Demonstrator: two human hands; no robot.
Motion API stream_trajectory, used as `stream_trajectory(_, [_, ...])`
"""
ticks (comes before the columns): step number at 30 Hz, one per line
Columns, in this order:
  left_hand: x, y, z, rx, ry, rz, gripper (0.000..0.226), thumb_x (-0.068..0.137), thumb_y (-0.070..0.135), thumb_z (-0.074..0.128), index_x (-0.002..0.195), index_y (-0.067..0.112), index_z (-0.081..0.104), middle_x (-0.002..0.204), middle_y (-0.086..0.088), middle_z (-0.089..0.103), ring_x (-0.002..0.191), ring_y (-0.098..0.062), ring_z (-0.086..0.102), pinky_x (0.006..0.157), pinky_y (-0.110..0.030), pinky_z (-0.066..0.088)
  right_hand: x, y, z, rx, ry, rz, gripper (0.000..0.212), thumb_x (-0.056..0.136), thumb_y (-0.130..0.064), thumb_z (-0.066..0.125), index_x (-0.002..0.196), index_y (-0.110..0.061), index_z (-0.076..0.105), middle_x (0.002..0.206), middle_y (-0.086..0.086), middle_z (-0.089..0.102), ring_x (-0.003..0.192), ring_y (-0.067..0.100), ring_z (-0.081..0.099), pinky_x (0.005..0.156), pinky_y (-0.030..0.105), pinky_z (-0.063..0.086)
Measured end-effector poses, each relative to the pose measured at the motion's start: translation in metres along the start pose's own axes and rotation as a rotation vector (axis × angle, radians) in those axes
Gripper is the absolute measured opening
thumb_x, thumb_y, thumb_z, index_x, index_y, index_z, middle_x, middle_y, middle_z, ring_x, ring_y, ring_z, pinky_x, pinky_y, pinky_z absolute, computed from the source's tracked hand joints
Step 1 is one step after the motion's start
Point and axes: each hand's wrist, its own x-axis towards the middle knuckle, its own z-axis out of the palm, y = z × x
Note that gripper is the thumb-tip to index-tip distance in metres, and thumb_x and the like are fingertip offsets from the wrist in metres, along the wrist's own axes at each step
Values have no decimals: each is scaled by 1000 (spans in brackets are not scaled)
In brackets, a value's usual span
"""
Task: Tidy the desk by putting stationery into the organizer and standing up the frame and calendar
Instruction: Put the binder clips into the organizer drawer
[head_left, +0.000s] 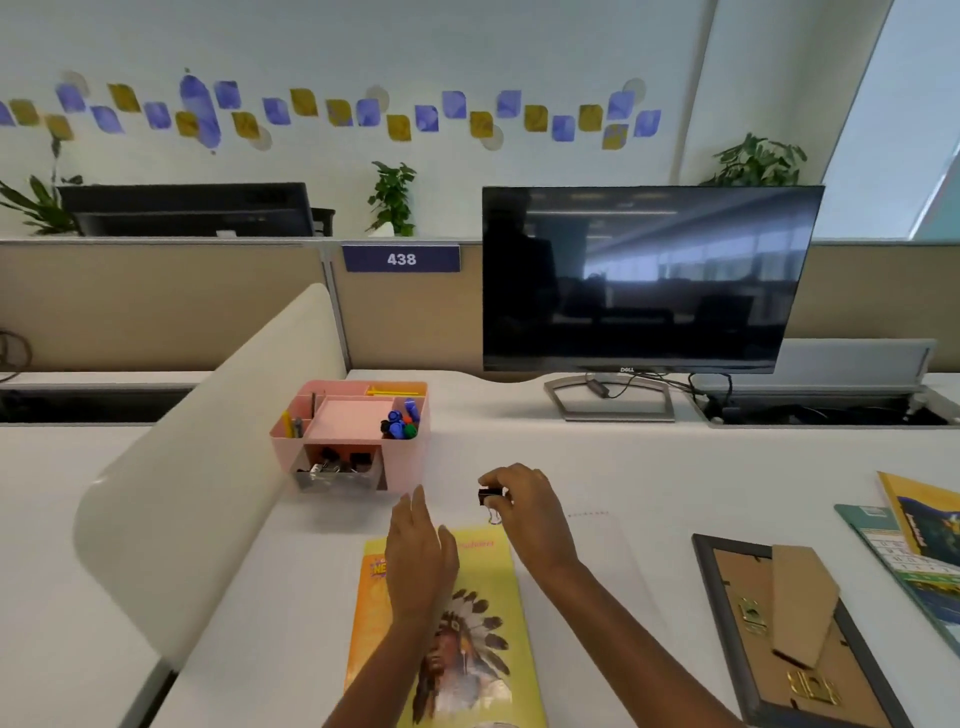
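The right grip (524, 506) pinches a black clip (488, 496) low over the white counter (675, 467), near the pink organizer (408, 462), with the clip's body uppermost and its wire loops hanging toward the person. The left grip (415, 561) hovers released, fingers straight and pointing away, over a yellow book (467, 649). To the right the frame (753, 649) lies back-up, long axis running away, beside the flat calendar (914, 566); a dark monitor (634, 280) stands before a beige partition (156, 301).

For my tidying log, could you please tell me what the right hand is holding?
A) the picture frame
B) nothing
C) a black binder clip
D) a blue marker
C: the right hand pinches a black binder clip between its fingertips.
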Motion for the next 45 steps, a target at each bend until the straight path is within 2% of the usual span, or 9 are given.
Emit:
stream_trajectory(3, [5,-20,-7,9,62,-42,54,68,-4,72,119,-7,54,116,-28,60,104,-42,60,79,-50,52,19,-34,25,21,-32,-40,26,91,-12,51,116,-9,59,120,9,60,110,20,54,94,20,42])
stream_trajectory(8, [10,-44,-18,-10,112,-111,54,79,4,65,130,-3,47,132,-23,51,120,-38,51,93,-44,46,49,-80,61,31,-45,-137,32,90,-10,52,122,-11,54,129,8,57,117,21,53,103,26,40])
stream_trajectory(16, [15,-64,-24,-8,145,-141,55,75,5,72,126,-1,52,129,-25,53,115,-40,55,87,-48,49,82,-101,101,14,-55,-129,24,89,2,48,110,-8,54,124,12,53,112,25,54,91,26,48])
stream_trajectory(24, [21,-71,-24,44,168,-72,56,66,3,78,118,-1,58,117,-25,61,102,-40,62,75,-46,54,57,-64,99,99,69,-121,19,91,-4,46,102,-4,61,120,12,56,110,19,56,93,14,42])
stream_trajectory(28, [21,-72,-19,81,161,-51,58,63,2,79,117,-2,58,116,-27,60,100,-41,63,71,-44,55,21,-15,100,72,84,-63,21,88,3,45,90,-7,64,100,3,57,86,5,54,74,-4,38])
stream_trajectory(31, [21,-72,-14,88,150,-74,62,61,3,81,118,-3,58,120,-29,57,103,-44,60,72,-46,54,-2,16,103,-1,16,-9,22,88,2,44,91,-9,64,99,-1,56,86,7,56,68,3,38])
stream_trajectory(36, [22,-66,-9,88,155,-77,62,63,2,79,120,-5,55,125,-32,52,109,-47,55,77,-52,51,-25,38,106,-95,-104,-65,41,86,-23,26,104,-10,60,110,1,57,101,11,54,82,15,40])
stream_trajectory(40, [26,-65,-6,76,141,-76,61,67,4,76,124,-4,53,130,-31,48,114,-47,52,83,-52,48,-26,39,106,-90,-96,-79,38,83,-16,29,106,-11,60,111,0,57,99,7,50,83,12,37])
stream_trajectory(45, [34,-65,-5,75,89,-83,60,72,4,73,126,-5,50,132,-31,47,117,-46,49,88,-52,46,-25,44,111,-70,-51,-100,45,80,-21,23,98,-10,62,105,4,61,97,8,44,86,16,37])
